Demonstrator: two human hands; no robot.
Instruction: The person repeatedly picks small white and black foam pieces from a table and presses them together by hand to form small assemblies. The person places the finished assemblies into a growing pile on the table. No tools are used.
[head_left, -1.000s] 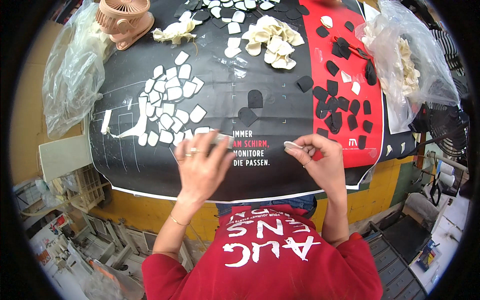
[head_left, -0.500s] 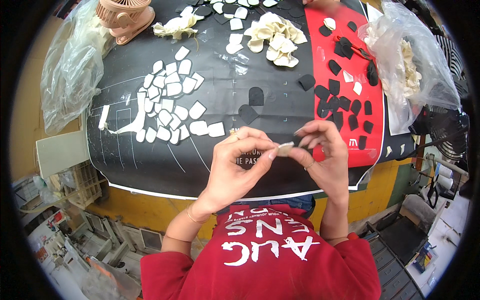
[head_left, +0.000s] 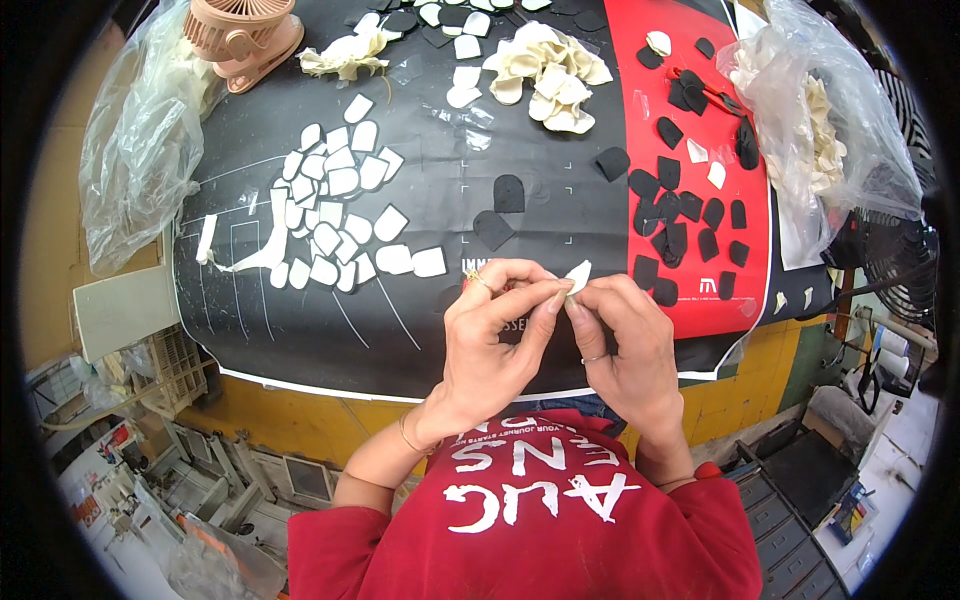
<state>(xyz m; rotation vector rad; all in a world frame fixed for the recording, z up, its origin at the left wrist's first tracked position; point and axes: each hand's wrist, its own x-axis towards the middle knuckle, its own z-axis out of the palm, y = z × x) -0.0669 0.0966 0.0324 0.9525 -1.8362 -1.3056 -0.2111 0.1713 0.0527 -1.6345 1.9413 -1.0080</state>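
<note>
A small white piece (head_left: pixel 579 276), one edge pointing up, is pinched at fingertip between both hands above the table's near middle. My left hand (head_left: pixel 503 325) grips its lower left side with thumb and forefinger. From the other side my right hand (head_left: pixel 632 345) closes on it the same way, the fingertips of both hands nearly touching. Most of the piece is covered by the fingers. Just beyond the hands lie black arch-shaped pads (head_left: pixel 509 194). Farther left spread many white arch-shaped pads (head_left: pixel 343 181) with dark edges, some overlapping.
Cream-coloured soft pieces (head_left: pixel 545 75) are heaped at the far middle. Black pads (head_left: pixel 672 243) lie scattered across the red strip (head_left: pixel 735 312) on the right, near red-handled scissors (head_left: pixel 715 92). Plastic bags (head_left: pixel 140 150) and a pink fan (head_left: pixel 240 40) stand far left; another filled bag (head_left: pixel 870 150) sits far right.
My right hand has come down and inward, its fingers closing beside the left hand's. The white piece now points upward between them instead of lying sideways.
</note>
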